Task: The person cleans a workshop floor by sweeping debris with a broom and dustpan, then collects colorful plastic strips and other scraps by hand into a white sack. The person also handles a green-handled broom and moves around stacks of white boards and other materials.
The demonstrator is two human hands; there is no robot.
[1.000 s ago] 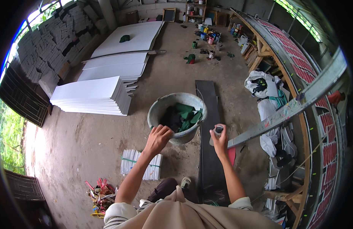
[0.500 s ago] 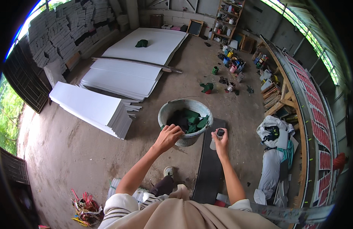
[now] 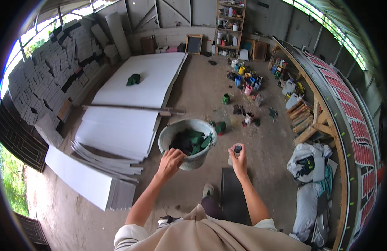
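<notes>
A grey, stained bucket (image 3: 192,164) hangs in front of me, held up by my left hand (image 3: 171,162), whose fingers curl over its near left rim. Dark green and black pieces (image 3: 198,141), apparently cloth, lie inside it. To the right of the bucket my right hand (image 3: 240,161) is closed around a small translucent bottle (image 3: 238,148) with a dark cap. The palm covers part of the bottle.
White sheets (image 3: 118,129) lie stacked on the floor at left, with a green bundle (image 3: 133,79) on the far stack. Paint pots (image 3: 248,79) cluster ahead to the right. A black board (image 3: 234,192) is by my feet. A long table (image 3: 319,90) runs along the right.
My view has moved forward and lifted; the black board now sits lower and nearer me. Bucket and bottle have come along in my hands, both grips unchanged.
</notes>
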